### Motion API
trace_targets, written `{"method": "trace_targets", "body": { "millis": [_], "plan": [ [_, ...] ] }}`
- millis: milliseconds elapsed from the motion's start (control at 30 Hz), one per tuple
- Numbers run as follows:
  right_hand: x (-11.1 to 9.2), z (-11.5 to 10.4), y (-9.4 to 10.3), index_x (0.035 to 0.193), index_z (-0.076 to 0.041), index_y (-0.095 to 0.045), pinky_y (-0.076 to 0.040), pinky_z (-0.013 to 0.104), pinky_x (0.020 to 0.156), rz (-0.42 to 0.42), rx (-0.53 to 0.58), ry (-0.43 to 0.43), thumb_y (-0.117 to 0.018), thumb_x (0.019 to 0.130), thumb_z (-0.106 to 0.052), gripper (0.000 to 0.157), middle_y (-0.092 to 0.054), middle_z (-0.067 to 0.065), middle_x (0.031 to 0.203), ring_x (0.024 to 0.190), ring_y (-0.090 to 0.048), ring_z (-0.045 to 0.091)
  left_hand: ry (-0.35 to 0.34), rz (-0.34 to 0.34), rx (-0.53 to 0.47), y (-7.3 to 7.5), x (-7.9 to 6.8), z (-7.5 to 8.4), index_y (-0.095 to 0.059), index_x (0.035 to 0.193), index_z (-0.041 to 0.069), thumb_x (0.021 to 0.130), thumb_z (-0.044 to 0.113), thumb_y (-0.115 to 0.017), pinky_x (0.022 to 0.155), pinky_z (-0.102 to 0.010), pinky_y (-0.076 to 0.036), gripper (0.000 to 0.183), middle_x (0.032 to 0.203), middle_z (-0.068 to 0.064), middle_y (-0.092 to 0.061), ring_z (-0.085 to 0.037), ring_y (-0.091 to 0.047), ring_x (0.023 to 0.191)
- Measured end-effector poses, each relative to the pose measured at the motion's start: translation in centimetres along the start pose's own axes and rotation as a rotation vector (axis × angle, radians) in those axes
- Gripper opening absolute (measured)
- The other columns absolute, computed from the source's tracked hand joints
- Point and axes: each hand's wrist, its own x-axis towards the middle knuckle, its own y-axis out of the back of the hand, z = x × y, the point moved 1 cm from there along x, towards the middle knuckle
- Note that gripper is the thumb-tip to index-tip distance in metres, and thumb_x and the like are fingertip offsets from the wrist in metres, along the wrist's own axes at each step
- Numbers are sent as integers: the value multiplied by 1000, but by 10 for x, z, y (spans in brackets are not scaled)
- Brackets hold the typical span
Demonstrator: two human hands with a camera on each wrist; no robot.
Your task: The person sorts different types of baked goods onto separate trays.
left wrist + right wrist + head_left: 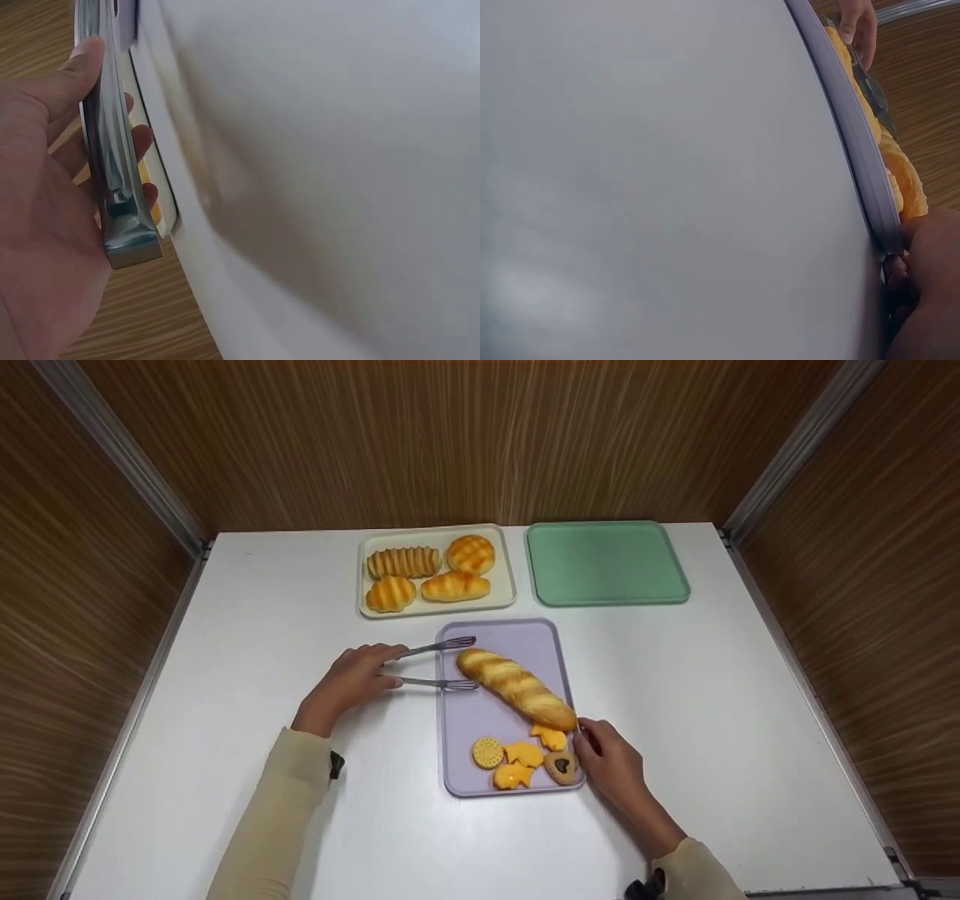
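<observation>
My left hand (pixel 358 679) holds metal tongs (pixel 424 683), thumb on one arm and fingers on the other, as the left wrist view also shows. The spread tips of the tongs hang over the left part of a purple tray (pixel 499 631). Just right of them, a long twisted bread loaf (pixel 517 688) lies slantwise on that tray. My right hand (pixel 611 757) pinches the tray's right rim beside the loaf's lower end; its fingertips are partly hidden. Near the tray's front lie a round cracker (pixel 487 753), several orange fish-shaped crackers (pixel 513 775) and a heart-centred cookie (pixel 561 766).
Behind the purple tray stands a cream tray (pixel 435 611) bearing a sliced loaf (pixel 403 562), a round bun (pixel 471 554), a ridged bun (pixel 391 594) and a croissant-like roll (pixel 455 586). To its right is a green tray (pixel 607 562). Wood-grain panels (pixel 480 442) enclose the white table (pixel 720 697).
</observation>
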Motion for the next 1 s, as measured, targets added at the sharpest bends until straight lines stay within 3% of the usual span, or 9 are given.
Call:
{"method": "trace_targets", "body": {
  "millis": [200,400,767,1000],
  "plan": [
    [-1,1,-2,131,-11,-65,-46,40,81,6,18,5,-64,100,-22,34,-64,3,101,86,-55,17,-60,-33,88,-1,19,8,-53,147,20,96,25,-69,109,-50,-33,53,142,-8,-60,-31,-54,130],
    [-2,1,-4,132,-10,-65,-47,41,83,5,14,-4,-63,100,-23,35,-65,3,102,88,-55,17,-122,-26,102,-2,28,14,-58,141,21,96,22,-69,105,-51,-33,46,136,-6,-63,-31,-56,125],
    [-1,0,-2,130,-9,-66,-49,44,87,21,22,8,-63,99,-22,34,-68,4,106,92,-59,18,-95,44,108,-22,7,8,-54,141,19,99,26,-65,102,-51,-40,44,129,-6,-65,-30,-59,120],
    [0,0,-3,134,-9,-63,-50,45,93,-3,25,-32,-62,100,-24,37,-68,5,112,98,-60,19,-51,121,116,-29,-12,5,-54,140,17,100,28,-63,96,-51,-44,43,121,-7,-67,-29,-61,112]
  ]
}}
